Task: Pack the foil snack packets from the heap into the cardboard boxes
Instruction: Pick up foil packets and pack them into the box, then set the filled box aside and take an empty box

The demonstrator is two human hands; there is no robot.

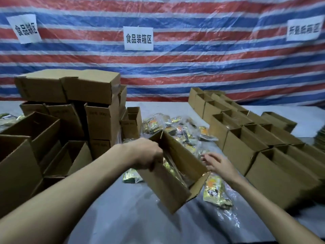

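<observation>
Leaning rightward at mid-desk, an open cardboard box is gripped at its left rim by the curled fingers of the left hand. Foil packets are seen inside. The right hand is held with fingers spread, holding nothing, over the packet heap spread right of and beyond the box.

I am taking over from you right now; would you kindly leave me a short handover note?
Left hand grips the wall of the tilted open box; some packets already show inside. Right hand is open, reaching toward loose foil packets beside the box. The heap lies behind it. Left to do: fill this box, then the rows of open boxes on the right.
</observation>
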